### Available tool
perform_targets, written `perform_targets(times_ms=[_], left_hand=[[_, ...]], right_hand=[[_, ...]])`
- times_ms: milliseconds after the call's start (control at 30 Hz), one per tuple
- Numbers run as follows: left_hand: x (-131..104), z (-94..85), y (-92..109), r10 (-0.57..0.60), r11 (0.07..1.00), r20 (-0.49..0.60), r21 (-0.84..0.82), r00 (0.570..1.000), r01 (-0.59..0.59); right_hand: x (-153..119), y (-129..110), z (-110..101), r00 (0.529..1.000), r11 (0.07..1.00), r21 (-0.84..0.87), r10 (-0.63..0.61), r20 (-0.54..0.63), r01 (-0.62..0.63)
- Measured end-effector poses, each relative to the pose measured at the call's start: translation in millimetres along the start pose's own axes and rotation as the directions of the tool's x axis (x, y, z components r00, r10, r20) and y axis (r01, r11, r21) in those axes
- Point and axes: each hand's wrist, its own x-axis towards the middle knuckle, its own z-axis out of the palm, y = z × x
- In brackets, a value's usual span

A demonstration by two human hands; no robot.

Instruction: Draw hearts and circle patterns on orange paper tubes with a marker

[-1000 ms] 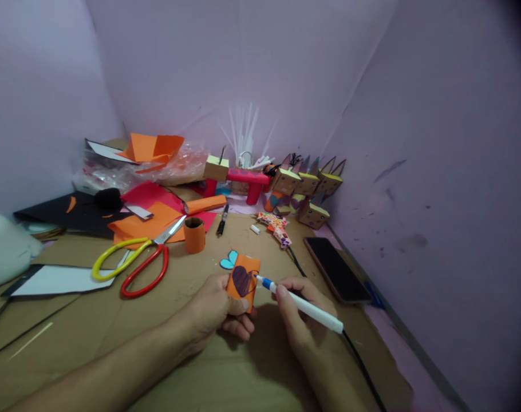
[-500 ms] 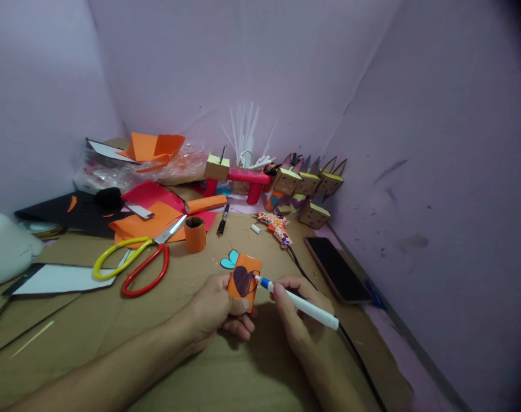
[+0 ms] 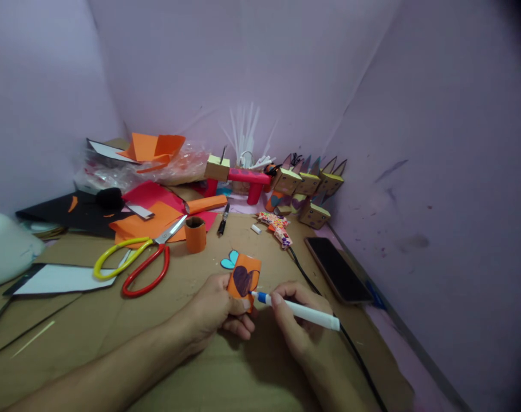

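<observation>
My left hand holds an orange paper piece upright, thumb across its lower front. A dark purple heart shows on the orange face, with a second dark patch at the right edge. Closed round a white pen with a blue collar, my right hand has the tip against the lower right of the orange piece. A light-blue heart with a dark outline lies just behind its upper left corner.
Yellow-and-red scissors lie open at the left by an orange tube. A black pen is behind. To the right are a phone, a patterned glue gun and its black cable. Cardboard animal heads stand at the back.
The white pen's tip has moved down and slightly left along the orange piece, and my right hand has shifted slightly with it. My left hand has stayed nearly still.
</observation>
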Motion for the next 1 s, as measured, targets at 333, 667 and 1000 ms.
perform_targets(times_ms=[333, 667, 1000], left_hand=[[1.6, -1.2, -1.6, -0.002, 1.000, -0.001, -0.009, 1.000, 0.002], [0.2, -0.2, -0.2, -0.017, 1.000, -0.006, -0.003, 1.000, 0.017], [0.3, 0.2, 0.9, -0.010, 1.000, -0.016, -0.013, 1.000, 0.010]], right_hand=[[2.1, 3.4, 3.9, 0.982, 0.999, 0.031, 0.049, -0.180, -0.044], [2.7, 4.1, 5.0, 0.990, 1.000, -0.010, 0.017, -0.138, -0.018], [0.4, 0.8, 0.9, 0.999, 1.000, 0.000, 0.010, -0.043, -0.010]])
